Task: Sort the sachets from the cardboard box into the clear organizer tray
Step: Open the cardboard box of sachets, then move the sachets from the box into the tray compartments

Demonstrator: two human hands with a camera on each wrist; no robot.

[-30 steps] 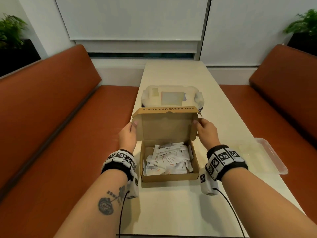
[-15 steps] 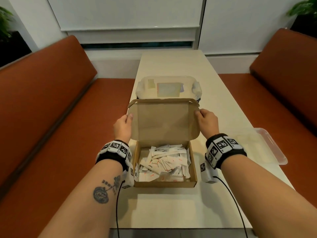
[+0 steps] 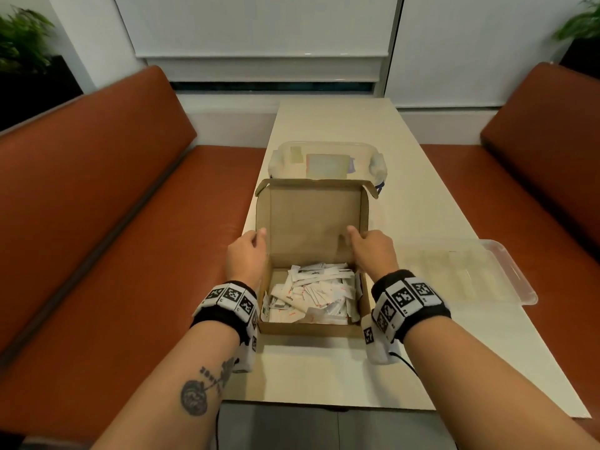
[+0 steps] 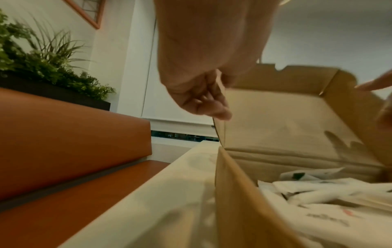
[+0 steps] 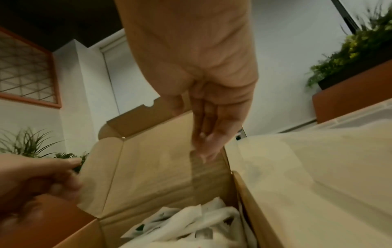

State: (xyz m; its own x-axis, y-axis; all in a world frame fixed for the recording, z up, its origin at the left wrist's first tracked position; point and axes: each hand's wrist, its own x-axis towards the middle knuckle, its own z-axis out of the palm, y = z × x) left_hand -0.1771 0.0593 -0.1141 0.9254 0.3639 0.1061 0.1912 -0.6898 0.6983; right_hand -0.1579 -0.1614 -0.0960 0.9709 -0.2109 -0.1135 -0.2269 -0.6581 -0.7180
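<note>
The brown cardboard box [image 3: 311, 329] stands open near the table's front edge, its lid [image 3: 311, 222] tipped up and back. Several white sachets [image 3: 311, 293] [image 4: 318, 189] [image 5: 186, 223] lie heaped inside. My left hand [image 3: 259, 238] [image 4: 207, 104] pinches the lid's left side flap between thumb and curled fingers. My right hand [image 3: 357, 238] [image 5: 207, 142] reaches inside the lid's right edge, fingers straight and touching the cardboard. The clear organizer tray [image 3: 464, 274] lies on the table to the right of the box and looks empty.
A clear lidded plastic container [image 3: 328, 157] stands directly behind the box lid. Orange bench seats [image 3: 113, 222] run along both sides of the narrow cream table [image 3: 324, 368]. Potted plants [image 3: 19, 43] sit in the back corners.
The lid has swung further up and back. Both hands have slid down its sides toward the box. My right hand has left the lid's outer edge and moved inward.
</note>
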